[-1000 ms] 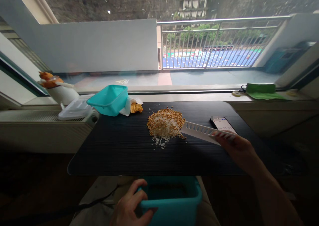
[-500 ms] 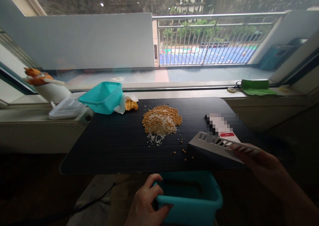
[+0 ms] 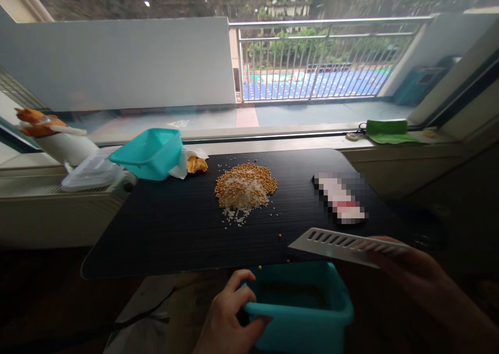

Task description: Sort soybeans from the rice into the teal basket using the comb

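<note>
My left hand (image 3: 234, 312) is closed on the left rim of a teal plastic bin (image 3: 300, 317), just below the table's near edge. The bin's inside is dark, so its contents are hard to make out. In my right hand (image 3: 409, 271) is a flat white slotted plastic piece (image 3: 335, 244), held low over the near edge, above the bin's right side. A few loose soybeans (image 3: 279, 235) lie near that edge. Farther back, a heap of soybeans and white rice (image 3: 245, 187) sits on the black table (image 3: 163, 229), with rice grains scattered in front.
At the table's far left stands another teal bin (image 3: 152, 154), beside a crumpled orange-yellow cloth (image 3: 197, 165) and a clear lid (image 3: 91, 172). A blurred-out flat object (image 3: 339, 198) lies on the right. The windowsill holds a green cloth (image 3: 390, 131).
My right hand has drawn the slotted piece toward the table's near edge. Loose beans have shifted nearer, some now at the edge, and fewer show. My left hand keeps its grip.
</note>
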The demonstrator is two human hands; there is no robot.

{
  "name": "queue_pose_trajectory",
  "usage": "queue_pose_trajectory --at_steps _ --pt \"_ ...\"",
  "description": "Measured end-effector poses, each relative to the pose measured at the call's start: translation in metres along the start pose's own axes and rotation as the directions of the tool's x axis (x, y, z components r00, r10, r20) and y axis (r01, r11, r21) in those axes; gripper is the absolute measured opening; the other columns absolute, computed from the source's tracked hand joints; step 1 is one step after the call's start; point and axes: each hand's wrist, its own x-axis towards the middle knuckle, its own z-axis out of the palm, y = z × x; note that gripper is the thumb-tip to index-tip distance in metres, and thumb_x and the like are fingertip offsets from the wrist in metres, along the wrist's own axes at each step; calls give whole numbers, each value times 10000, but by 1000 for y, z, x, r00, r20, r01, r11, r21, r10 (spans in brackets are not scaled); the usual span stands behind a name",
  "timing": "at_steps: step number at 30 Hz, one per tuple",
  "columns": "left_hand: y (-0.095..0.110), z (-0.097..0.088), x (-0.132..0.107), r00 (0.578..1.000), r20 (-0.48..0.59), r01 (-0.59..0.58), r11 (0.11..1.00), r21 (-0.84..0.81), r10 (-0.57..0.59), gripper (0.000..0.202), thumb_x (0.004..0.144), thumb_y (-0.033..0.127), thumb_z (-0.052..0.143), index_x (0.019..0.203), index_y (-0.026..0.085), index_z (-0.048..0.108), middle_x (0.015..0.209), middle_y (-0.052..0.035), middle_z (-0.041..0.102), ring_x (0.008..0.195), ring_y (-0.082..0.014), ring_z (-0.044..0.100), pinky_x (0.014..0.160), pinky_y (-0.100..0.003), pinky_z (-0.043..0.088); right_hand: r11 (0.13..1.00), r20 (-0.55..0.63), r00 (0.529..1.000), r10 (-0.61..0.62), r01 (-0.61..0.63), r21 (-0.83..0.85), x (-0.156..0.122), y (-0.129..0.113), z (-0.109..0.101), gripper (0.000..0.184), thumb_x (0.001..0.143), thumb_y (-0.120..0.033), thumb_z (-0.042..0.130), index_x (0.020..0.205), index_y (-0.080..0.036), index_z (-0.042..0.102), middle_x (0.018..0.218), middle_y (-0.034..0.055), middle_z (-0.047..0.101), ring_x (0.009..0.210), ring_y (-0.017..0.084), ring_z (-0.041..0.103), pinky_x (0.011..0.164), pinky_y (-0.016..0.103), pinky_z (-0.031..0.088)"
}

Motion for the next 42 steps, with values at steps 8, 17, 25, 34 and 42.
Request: queue_pose_trajectory --at_steps 8,17,25,34,42 --pt "-2 -6 -4 999 -38 -7 1000 -4 7 172 684 115 691 644 199 546 1108 -58 634 834 -172 690 729 -233 515 999 -30 999 -40 41 22 26 12 22 232 756 -478 726 873 -284 774 903 25 784 857 271 731 806 365 597" --pt "-13 -9 -9 997 -60 -49 998 46 51 162 668 116 706 657 203 570 1108 -44 646 794 -163 696 702 -223 529 996 3 997 -73 72 55 23 -1 27 193 767 -437 729 875 -284 778 915 31 781 865 272 726 798 364 594" --pt "-22 -13 -14 991 -86 -92 992 89 99 180 661 92 696 648 206 557 1079 -28 659 700 -132 695 651 -199 534 980 -132 973 -191 181 -86 74 -10 54 208 803 -407 684 900 -232 738 858 32 762 851 263 701 802 372 550" --pt "-29 -19 -18 988 -117 -81 984 157 100 178 664 87 680 670 211 553 1114 -28 650 729 -140 703 652 -206 530 976 -37 979 -202 198 -93 84 -18 59 271 793 -477 688 896 -229 726 846 27 744 814 231 682 745 318 545" --pt "-29 -19 -17 992 -112 -40 984 176 60 174 676 107 687 671 217 552 1118 -30 654 728 -148 702 655 -218 534 985 -12 985 -170 170 -10 69 -20 54 288 780 -503 700 890 -242 754 887 41 763 857 256 701 787 347 564"
